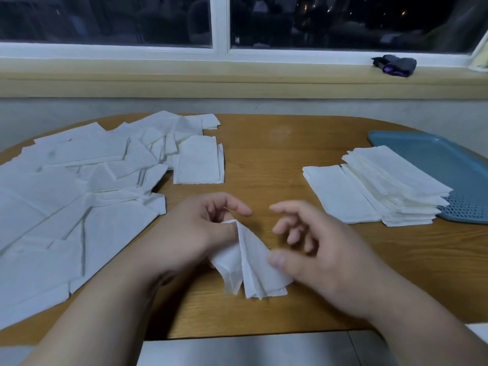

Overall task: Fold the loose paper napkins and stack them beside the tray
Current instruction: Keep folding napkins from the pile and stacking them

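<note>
Left hand point(200, 231): thumb and fingers pinch the top corner of 1 white napkin point(248, 262), held just above the worktop point(277, 154) at near centre. The napkin hangs partly folded, with its layers fanning out toward the near edge.

Right hand point(311, 244): fingers loosely curled and spread, gripping nothing. The thumb sits at the napkin's right edge; can't tell if it actually presses it.

Loose napkins point(79, 180): big messy spread over the left half of the worktop, overlapping at all angles, running from the far edge to the near-left edge. A small squared-up pile point(198, 165) lies at the right fringe of that spread.

Folded stack point(396, 186): right side, many layers, edges slightly staggered. Its right end overlaps the near-left rim of the blue perforated tray point(449, 159), so it's touching the tray rather than clear of it. A thin layer of folded napkin point(338, 194) lies flat against the stack's left side.

A dark bundle with purple on it point(396, 65) sits on the window sill, far right.
</note>
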`<action>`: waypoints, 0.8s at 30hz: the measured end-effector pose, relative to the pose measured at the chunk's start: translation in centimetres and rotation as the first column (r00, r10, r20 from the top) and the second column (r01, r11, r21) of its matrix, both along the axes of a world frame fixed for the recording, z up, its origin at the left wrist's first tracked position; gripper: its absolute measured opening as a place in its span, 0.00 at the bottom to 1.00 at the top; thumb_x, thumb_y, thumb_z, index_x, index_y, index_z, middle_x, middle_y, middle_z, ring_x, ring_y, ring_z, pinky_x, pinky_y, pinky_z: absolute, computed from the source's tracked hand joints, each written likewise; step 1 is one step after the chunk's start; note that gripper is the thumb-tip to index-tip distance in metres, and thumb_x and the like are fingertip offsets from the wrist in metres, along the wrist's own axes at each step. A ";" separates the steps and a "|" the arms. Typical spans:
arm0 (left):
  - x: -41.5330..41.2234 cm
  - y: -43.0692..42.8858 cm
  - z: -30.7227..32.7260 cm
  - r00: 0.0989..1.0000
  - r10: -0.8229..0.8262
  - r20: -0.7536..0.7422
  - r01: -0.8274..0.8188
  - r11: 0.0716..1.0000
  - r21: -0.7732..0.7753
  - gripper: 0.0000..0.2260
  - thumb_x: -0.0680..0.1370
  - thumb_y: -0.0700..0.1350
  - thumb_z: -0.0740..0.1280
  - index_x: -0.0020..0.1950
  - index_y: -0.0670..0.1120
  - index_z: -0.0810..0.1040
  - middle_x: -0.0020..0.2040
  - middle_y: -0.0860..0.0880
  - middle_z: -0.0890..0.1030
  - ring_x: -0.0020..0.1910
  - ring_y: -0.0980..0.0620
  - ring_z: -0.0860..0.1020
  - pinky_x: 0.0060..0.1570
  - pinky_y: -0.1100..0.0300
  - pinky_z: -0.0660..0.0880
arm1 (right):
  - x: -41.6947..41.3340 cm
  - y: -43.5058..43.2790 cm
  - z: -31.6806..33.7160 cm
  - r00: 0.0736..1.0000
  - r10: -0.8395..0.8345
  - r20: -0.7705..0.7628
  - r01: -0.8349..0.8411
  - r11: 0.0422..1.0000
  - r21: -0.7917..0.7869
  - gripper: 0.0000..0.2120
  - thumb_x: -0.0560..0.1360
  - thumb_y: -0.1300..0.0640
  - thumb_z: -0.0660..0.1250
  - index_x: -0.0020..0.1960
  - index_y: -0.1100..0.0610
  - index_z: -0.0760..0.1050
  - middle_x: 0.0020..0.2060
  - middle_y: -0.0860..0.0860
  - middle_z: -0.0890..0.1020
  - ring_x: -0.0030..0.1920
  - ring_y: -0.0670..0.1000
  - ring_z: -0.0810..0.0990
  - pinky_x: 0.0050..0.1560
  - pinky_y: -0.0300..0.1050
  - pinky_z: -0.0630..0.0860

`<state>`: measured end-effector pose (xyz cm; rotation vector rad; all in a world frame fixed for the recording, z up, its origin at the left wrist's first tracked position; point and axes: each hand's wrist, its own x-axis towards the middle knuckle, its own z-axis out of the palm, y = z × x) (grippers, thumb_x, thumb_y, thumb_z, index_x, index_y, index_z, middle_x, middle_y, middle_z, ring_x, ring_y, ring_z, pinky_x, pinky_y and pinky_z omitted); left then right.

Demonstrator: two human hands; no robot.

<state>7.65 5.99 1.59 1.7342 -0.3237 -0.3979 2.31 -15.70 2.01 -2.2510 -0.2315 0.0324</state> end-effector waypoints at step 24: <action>-0.6 3.0 1.3 0.998 -0.051 -0.041 0.052 0.998 0.019 0.06 0.67 0.42 0.71 0.41 0.43 0.84 0.37 0.44 0.83 0.34 0.51 0.78 0.31 0.63 0.72 | 0.2 1.2 1.2 0.979 -0.156 -0.134 0.193 0.921 0.337 0.08 0.64 0.51 0.68 0.43 0.50 0.80 0.33 0.49 0.82 0.36 0.51 0.80 0.37 0.52 0.72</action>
